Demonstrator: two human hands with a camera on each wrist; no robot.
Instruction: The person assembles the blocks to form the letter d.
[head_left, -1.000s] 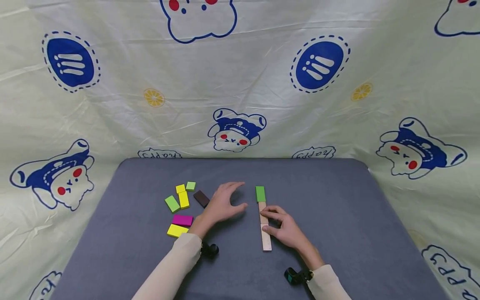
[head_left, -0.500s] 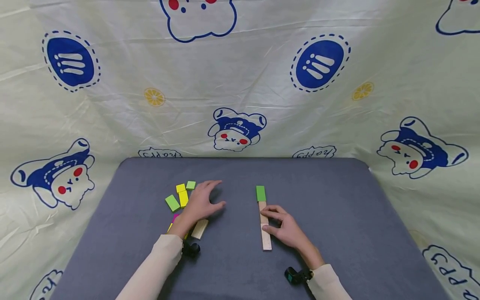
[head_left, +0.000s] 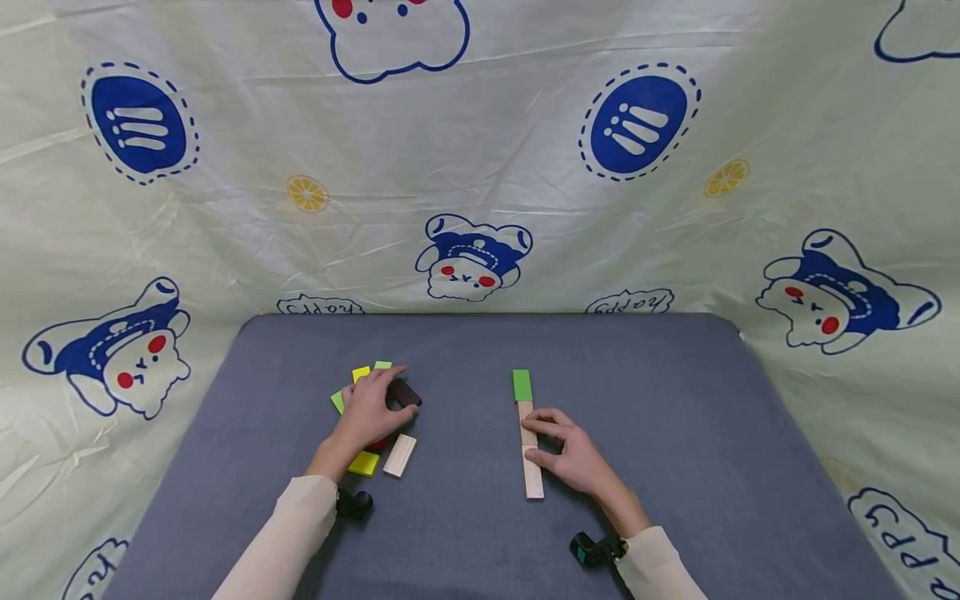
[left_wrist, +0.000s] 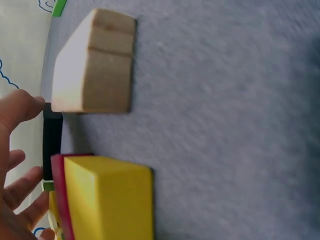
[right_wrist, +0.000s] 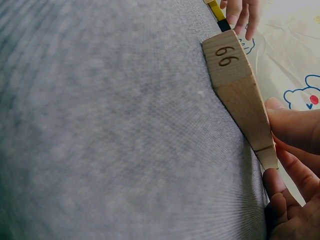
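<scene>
My left hand (head_left: 367,412) spans a dark brown block (head_left: 405,392) on the table; in the left wrist view the thumb is at one end of the dark block (left_wrist: 52,145) and the fingers are near the other. My right hand (head_left: 573,457) touches a straight row of two pale wooden planks (head_left: 529,429), index finger and thumb on either side of their joint. At the row's far end lies a green block (head_left: 522,386). In the right wrist view, the near plank (right_wrist: 240,95) has digits engraved on its end.
A loose pale wooden block (head_left: 400,456) and a yellow block (head_left: 364,463) lie by my left wrist. A magenta block (left_wrist: 60,200) stands against the yellow one. Beyond, a light green block (head_left: 382,365) and other yellow and green blocks are partly hidden by my left hand.
My left hand has moved left, away from the row, to the dark brown block, uncovering the loose wooden block. My right hand stays at the planks.
</scene>
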